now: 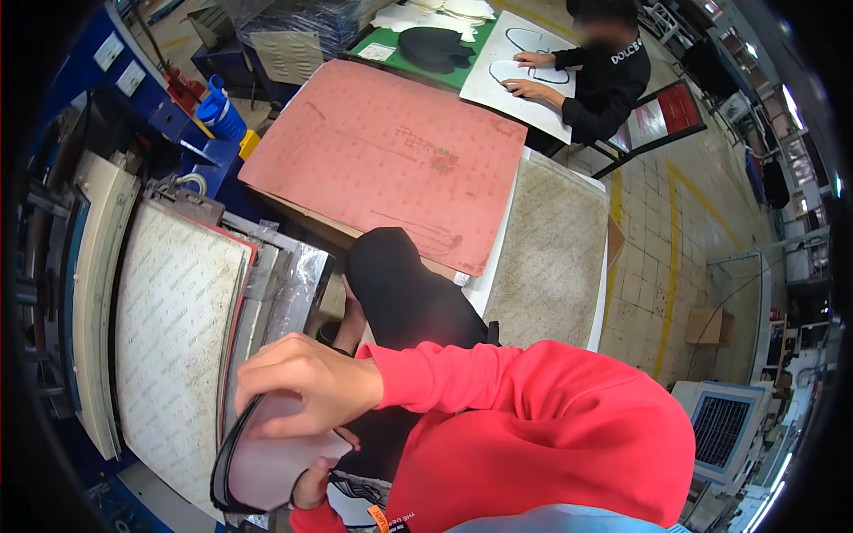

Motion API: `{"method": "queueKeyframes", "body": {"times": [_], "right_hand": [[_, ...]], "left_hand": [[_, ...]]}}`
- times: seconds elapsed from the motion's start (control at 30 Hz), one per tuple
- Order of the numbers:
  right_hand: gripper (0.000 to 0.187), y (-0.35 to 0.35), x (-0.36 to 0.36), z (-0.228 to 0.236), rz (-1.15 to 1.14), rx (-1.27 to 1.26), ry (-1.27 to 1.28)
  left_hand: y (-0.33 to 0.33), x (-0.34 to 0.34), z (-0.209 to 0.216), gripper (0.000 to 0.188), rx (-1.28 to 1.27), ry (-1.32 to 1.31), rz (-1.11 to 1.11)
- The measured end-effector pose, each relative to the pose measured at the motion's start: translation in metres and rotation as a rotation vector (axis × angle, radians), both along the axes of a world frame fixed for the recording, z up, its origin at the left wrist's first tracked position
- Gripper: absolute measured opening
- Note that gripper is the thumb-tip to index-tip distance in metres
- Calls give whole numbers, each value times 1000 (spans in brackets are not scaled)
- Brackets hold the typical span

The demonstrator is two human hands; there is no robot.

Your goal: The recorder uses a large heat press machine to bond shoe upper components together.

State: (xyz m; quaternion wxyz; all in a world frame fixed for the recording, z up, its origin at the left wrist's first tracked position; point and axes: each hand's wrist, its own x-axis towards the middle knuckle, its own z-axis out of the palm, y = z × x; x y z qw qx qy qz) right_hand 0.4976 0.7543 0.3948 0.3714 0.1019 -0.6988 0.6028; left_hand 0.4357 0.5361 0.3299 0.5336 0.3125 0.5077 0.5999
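Right hand [306,377] pinches dark-edged sheets [267,471], left hand [311,485] holds their edge | patterned pad [173,320] left of hands | black fabric [418,302] beyond, partly hiding pink sheet [391,169]

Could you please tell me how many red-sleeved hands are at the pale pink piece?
2: the right hand at the top of the pale pink piece, the left hand at its lower right edge, partly hidden.

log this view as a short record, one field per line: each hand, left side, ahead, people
right hand: grips upper edge of pale pink, dark-edged piece
left hand: at its lower right edge
left side: white printed sheet on machine
ahead: red sheet; mottled beige sheet right of it
people: one co-worker seated at white board; another in black, close by
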Motion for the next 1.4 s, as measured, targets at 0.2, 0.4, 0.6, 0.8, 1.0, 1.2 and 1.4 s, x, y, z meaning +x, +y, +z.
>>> {"method": "queueKeyframes", "body": {"times": [0.2, 0.4, 0.6, 0.8, 1.0, 1.2, 1.4], "right_hand": [[20, -21, 2, 20, 96, 67, 154], [23, -14, 15, 3, 232, 25, 50], [19, -25, 15, -38, 231, 14, -284], [28, -49, 0, -79, 257, 117, -527], [33, -77, -33, -117, 368, 342, -919], [32, -98, -66, -175, 699, 34, -1135], [34, -77, -68, -281, 686, -216, -1411]], "left_hand": [[247, 26, 52, 64, -21, -66, 216], [245, 24, 44, 55, -58, -164, 281], [157, 27, 9, 47, -73, -284, 397], [-52, 43, -52, 40, -264, -400, 686], [-80, 45, -72, 48, -264, -366, 1212], [-187, 72, -105, 45, -294, -412, 1835], [-332, 103, -214, 46, -305, -306, 2098]]}}
